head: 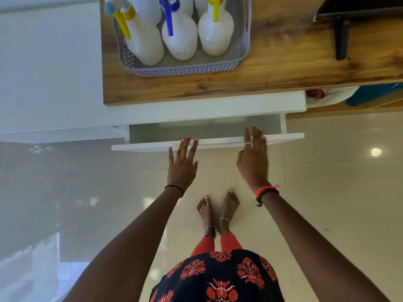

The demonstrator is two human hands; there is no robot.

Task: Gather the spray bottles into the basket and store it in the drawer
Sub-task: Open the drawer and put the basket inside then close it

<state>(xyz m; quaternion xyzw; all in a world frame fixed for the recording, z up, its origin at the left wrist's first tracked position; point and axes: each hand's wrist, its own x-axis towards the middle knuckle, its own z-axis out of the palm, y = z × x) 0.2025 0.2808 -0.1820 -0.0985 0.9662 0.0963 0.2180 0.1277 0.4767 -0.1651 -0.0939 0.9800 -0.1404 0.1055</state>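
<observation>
A grey perforated basket [181, 69] stands on the wooden counter [272, 68] and holds several white spray bottles [180, 37] with yellow and blue triggers. Below the counter edge a white drawer [207, 143] is pulled partly out, and its grey inside looks bare. My left hand [182, 165] is open with spread fingers, the fingertips at the drawer's front panel. My right hand [253, 159] is also open, fingers reaching over the front panel's top edge. Neither hand holds anything.
A black stand [341, 35] of a screen rests on the counter at the right. A teal bag [370, 94] sits in the space beneath the counter at right. Glossy floor tiles and my bare feet [218, 208] lie below.
</observation>
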